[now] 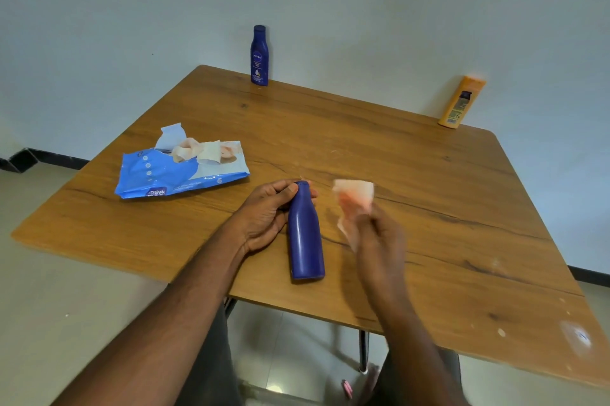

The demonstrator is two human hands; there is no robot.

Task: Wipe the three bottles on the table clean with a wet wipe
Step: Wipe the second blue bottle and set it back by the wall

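Observation:
A plain dark blue bottle [305,237] lies on its side near the front edge of the wooden table [429,194], cap pointing away from me. My left hand [267,214] grips its neck and cap end. My right hand [376,237] pinches a crumpled pale wet wipe [355,199], held a little to the right of the bottle and apart from it; this hand is blurred. A second blue lotion bottle [259,55] stands upright at the table's far edge. An orange bottle [460,102] stands at the far right corner.
A blue wet wipe pack [171,171] lies at the table's left, flap open with wipes sticking out. A wall runs right behind the table. Tiled floor and a table leg [363,353] show below the front edge.

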